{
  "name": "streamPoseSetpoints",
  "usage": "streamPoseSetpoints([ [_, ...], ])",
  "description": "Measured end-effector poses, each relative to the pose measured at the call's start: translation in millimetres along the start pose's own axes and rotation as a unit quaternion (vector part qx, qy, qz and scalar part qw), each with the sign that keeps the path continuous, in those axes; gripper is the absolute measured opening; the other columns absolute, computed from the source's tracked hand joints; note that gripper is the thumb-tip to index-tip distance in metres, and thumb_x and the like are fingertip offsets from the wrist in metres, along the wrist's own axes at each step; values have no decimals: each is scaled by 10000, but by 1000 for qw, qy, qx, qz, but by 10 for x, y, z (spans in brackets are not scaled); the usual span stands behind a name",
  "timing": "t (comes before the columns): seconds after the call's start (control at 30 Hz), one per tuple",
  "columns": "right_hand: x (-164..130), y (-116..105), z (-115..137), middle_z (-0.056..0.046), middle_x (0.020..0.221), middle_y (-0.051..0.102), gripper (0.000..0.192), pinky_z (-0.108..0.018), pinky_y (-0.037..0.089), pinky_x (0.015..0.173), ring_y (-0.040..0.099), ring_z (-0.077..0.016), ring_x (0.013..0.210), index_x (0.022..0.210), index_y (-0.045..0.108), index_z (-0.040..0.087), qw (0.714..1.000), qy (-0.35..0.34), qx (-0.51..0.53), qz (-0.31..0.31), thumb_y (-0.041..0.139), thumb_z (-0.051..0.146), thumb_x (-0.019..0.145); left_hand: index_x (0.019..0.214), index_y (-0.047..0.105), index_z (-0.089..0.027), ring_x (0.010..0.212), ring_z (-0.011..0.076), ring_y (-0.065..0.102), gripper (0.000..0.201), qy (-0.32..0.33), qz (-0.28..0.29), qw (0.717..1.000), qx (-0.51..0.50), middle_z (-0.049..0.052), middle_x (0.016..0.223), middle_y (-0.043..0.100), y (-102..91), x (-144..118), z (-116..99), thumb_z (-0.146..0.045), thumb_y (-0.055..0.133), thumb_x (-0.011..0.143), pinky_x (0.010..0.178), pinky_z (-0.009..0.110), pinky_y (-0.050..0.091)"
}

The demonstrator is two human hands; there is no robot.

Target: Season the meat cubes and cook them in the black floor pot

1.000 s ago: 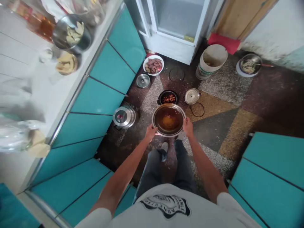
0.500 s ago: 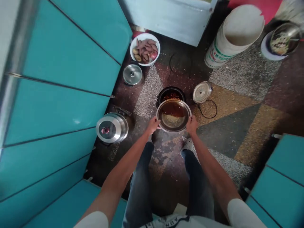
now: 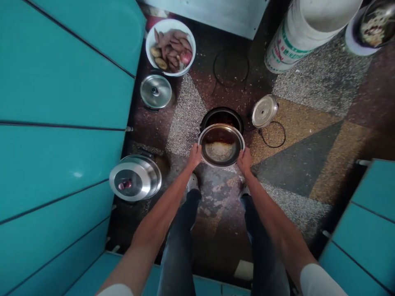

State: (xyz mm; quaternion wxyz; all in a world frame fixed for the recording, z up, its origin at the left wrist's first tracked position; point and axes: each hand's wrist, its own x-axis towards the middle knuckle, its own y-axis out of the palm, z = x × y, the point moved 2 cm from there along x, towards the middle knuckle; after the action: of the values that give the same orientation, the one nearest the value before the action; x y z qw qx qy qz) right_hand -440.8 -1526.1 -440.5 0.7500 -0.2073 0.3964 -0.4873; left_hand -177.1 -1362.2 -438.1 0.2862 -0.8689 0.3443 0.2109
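Both hands carry one steel bowl by its rim: the left hand grips the near-left edge and the right hand the near-right edge, fingers curled and pressed onto the rim, thumbs on top as far as can be seen. Holding it at opposite sides keeps the bowl balanced, which matters because brown liquid pools at its far side while a pale, grainy patch shows at the near bottom; the bowl looks tipped away from the person. It hangs just above and partly over the near rim of a dark pot that stands on the floor, so the far lip of the bowl lines up with the pot's mouth.

Room is tight on the left, where teal cabinet fronts run close beside a lidded steel pot. Farther off lie a loose lid and a white bowl of sweet potatoes. Right of the dark pot, near it, a second lid rests beside a looped cord. A white bucket stands well apart at the far right. The person's feet straddle bare floor directly below the bowl.
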Motion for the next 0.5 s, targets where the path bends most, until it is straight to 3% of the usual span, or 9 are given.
streamPoseSetpoints([
  [0.23, -117, 89, -12, -183, 1117, 783, 440, -463, 570, 1027, 725, -351, 1050, 1333, 626, 190, 999, 6, 17, 27, 439, 503, 1086, 791, 518, -257, 827, 222, 556, 372, 13, -9, 1000, 24, 14, 776, 514, -148, 1, 31, -414, 695, 1078, 813, 311, 504],
  [0.5, -89, 14, -33, -209, 1160, 796, 519, -520, 559, 1089, 728, -371, 1100, 1371, 654, 161, 999, -5, 20, 26, 430, 531, 1083, 797, 538, -246, 817, 222, 609, 314, -16, -10, 999, 36, 21, 775, 550, -72, 7, -42, -276, 653, 1087, 776, 300, 518],
])
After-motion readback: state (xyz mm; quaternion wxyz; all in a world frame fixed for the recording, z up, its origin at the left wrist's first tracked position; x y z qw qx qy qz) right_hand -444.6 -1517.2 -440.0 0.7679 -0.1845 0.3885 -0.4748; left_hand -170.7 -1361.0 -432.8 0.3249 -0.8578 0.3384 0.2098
